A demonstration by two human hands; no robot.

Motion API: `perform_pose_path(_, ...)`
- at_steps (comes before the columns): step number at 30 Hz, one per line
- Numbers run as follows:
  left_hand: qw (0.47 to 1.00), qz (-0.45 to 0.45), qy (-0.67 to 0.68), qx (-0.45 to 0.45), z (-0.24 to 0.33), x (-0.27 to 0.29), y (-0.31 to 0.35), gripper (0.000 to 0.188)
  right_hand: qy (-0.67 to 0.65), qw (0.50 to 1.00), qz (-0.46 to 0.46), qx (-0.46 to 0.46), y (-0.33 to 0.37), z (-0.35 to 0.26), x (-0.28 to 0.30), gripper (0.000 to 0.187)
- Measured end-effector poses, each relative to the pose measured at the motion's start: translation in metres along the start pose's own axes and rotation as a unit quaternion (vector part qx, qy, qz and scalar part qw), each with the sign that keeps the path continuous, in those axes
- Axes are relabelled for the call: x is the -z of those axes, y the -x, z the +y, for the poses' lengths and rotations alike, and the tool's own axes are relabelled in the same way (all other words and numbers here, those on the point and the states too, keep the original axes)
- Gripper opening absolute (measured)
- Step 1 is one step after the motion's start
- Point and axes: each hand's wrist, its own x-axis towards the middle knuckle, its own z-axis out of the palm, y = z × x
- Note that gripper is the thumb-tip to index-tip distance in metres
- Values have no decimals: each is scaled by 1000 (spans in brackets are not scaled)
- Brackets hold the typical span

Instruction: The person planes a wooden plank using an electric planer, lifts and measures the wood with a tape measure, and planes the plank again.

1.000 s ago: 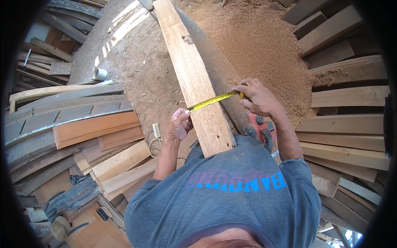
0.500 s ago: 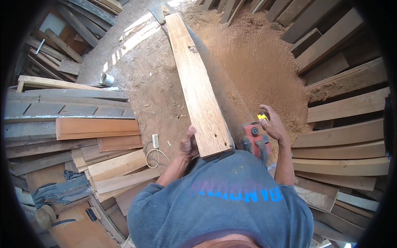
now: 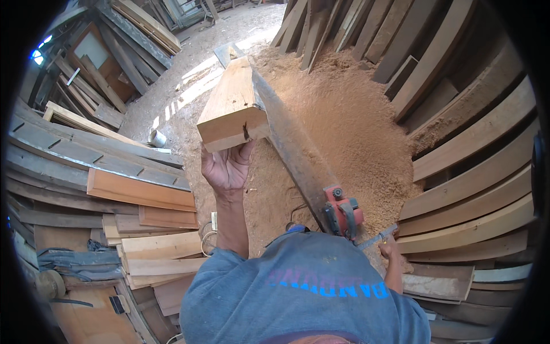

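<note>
A thick wooden board (image 3: 232, 94) reaches away from me, its near end tilted up so the end face with a dark crack shows. My left hand (image 3: 228, 166) grips that end from below, palm toward me, the fingers partly hidden behind the wood. Low at the right, my right hand (image 3: 390, 248) is closed around a grey metal bar (image 3: 378, 235) that looks like a sliding caliper; its fingers are only partly visible. Between me and that bar, a red electric planer (image 3: 345, 214) rests at the near end of a long dusty beam (image 3: 298, 166).
Reddish wood shavings (image 3: 349, 120) cover the ground right of the beam. Planks (image 3: 475, 178) are stacked along the right, and more boards (image 3: 149, 189) lie at the left. A white cup-like container (image 3: 156, 138) and a cable (image 3: 207, 243) are on the left side.
My left hand has raised the board's near end. My right hand has moved down toward me, from holding a yellow and black tape measure, which no longer shows, to the grey bar.
</note>
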Motion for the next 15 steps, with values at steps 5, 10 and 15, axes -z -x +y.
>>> perform_pose_path(5, 1000, 19, 6, -16, -16, -6, -2, 73, 96, 995, -9, -17, -8, 122, -74, 58)
perform_pose_path(10, 999, 14, 2, -32, -27, -4, -8, 70, 159, 985, -40, -61, -10, 152, -113, 54)
perform_pose_path(15, 999, 14, 26, -30, -33, -6, -3, 68, 129, 989, -27, -60, -9, 128, -118, 53)
